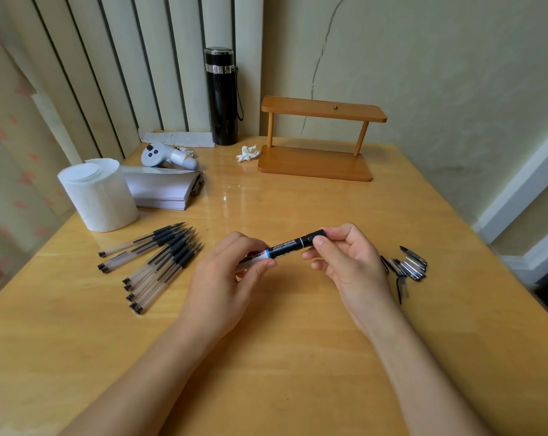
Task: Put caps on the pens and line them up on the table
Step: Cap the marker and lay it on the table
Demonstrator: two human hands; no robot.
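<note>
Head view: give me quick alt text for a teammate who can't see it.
Both hands hold a black marker above the wooden table, the left hand on its barrel and the right hand on its capped end. Uncapped pens lie to the left and loose caps to the right.

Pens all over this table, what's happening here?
A person holds a black marker above the table, the left hand on its barrel and the right hand at its black cap end. A bunch of uncapped gel pens lies to the left, and a pile of loose caps lies to the right. No capped pens are lined up yet.
</note>
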